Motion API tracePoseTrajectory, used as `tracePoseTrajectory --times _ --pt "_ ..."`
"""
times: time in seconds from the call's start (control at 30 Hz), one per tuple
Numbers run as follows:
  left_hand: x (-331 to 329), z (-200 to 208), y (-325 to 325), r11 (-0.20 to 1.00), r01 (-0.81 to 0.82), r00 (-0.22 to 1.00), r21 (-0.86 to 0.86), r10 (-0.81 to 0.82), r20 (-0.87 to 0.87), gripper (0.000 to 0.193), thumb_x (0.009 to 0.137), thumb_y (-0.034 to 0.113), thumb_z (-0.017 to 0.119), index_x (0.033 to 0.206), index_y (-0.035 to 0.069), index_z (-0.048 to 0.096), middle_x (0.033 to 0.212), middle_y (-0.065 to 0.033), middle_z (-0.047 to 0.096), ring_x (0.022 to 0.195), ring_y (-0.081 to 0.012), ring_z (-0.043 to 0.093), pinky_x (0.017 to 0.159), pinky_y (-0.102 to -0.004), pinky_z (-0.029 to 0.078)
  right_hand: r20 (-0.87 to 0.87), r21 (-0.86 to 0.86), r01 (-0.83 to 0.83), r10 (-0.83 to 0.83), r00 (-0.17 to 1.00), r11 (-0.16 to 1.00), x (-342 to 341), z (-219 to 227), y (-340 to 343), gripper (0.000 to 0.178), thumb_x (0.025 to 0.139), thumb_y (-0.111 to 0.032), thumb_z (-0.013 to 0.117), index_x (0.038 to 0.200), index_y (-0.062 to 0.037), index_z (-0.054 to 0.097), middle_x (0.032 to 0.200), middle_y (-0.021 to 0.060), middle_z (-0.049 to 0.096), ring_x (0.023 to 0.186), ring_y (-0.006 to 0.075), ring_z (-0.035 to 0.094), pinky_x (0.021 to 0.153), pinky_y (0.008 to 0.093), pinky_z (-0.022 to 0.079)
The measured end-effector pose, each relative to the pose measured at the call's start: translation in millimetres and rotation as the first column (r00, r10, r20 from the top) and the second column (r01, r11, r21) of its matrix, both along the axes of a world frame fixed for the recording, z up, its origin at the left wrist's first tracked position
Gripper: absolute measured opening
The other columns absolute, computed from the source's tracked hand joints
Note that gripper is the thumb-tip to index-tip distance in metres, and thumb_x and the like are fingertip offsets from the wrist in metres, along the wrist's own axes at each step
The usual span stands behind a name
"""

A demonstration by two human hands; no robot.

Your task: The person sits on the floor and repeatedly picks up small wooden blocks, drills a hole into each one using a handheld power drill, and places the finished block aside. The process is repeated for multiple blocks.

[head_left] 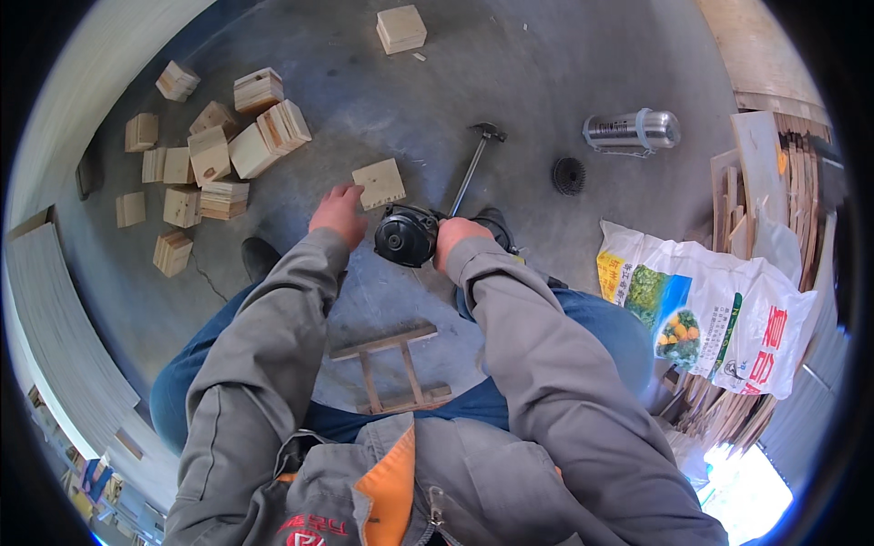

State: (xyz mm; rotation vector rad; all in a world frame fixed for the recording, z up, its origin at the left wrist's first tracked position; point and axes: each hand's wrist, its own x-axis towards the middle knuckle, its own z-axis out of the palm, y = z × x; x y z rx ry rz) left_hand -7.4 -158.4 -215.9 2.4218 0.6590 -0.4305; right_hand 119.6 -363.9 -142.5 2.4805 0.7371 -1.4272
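Note:
My right hand is wrapped round the handle of a black nail gun, whose round end points toward the left. Just left of it, my left hand has its fingers closed at the left edge of a small plywood square on the floor. The thumb and the underside of the fingers are partly hidden. A hammer with a metal shaft lies beyond the nail gun, head pointing away. Farther right sits a dark round coil, apparently of nails.
Stacked plywood squares lie in a loose group at the left, with another stack at the far side. A steel flask lies at the right, near a white printed sack and wood strips. Between my legs stands a low wooden frame.

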Motion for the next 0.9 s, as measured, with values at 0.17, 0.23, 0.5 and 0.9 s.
tracePoseTrajectory --times 0.17,0.23,0.5,0.9 --pt "22.0 -25.1 -9.0 0.994 0.107 0.994 0.024 -0.108 0.021 0.074 0.078 0.012 0.081 0.146 0.016 0.053 0.157 -0.0105 0.046 0.146 -0.0368 0.043 0.116 -0.0473 0.044 -0.010 0.016 -0.006 0.007 1.000 1.000 2.6 -0.6 -2.9 0.039 0.084 -0.019 0.072 0.122 -0.0094 0.072 0.116 0.0154 0.076 0.110 0.0372 0.072 0.096 0.0448 0.059" --pt "25.2 -35.2 -3.4 0.993 0.110 0.994 0.033 -0.110 0.009 0.075 0.078 0.012 0.082 0.146 0.015 0.052 0.157 -0.0104 0.046 0.146 -0.0361 0.043 0.117 -0.0469 0.044 -0.017 0.018 -0.007 0.007 1.000 1.000 3.8 -0.1 -0.2 0.040 0.085 -0.019 0.072 0.123 -0.0080 0.070 0.119 0.0166 0.074 0.113 0.0376 0.071 0.097 0.0452 0.058" --pt "40.4 -42.0 22.0 0.973 0.214 0.964 0.087 -0.225 0.144 0.066 0.083 0.019 0.077 0.144 0.011 0.054 0.155 -0.0103 0.048 0.147 -0.0357 0.043 0.118 -0.0472 0.041 -0.019 0.011 0.000 0.000 1.000 1.000 8.6 3.2 -0.6 0.040 0.087 -0.019 0.069 0.126 -0.0076 0.068 0.122 0.0175 0.072 0.114 0.0378 0.070 0.098 0.0453 0.057" --pt "54.5 -48.2 49.4 0.996 -0.066 0.996 0.052 0.062 0.069 0.084 0.080 0.039 0.082 0.149 0.004 0.048 0.144 -0.0222 0.057 0.137 -0.0385 0.053 0.114 -0.0457 0.045 -0.010 -0.007 -0.009 0.009 1.000 1.000 10.1 6.7 5.5 0.043 0.084 -0.018 0.070 0.126 -0.0076 0.069 0.123 0.0160 0.073 0.115 0.0366 0.070 0.098 0.0440 0.057"
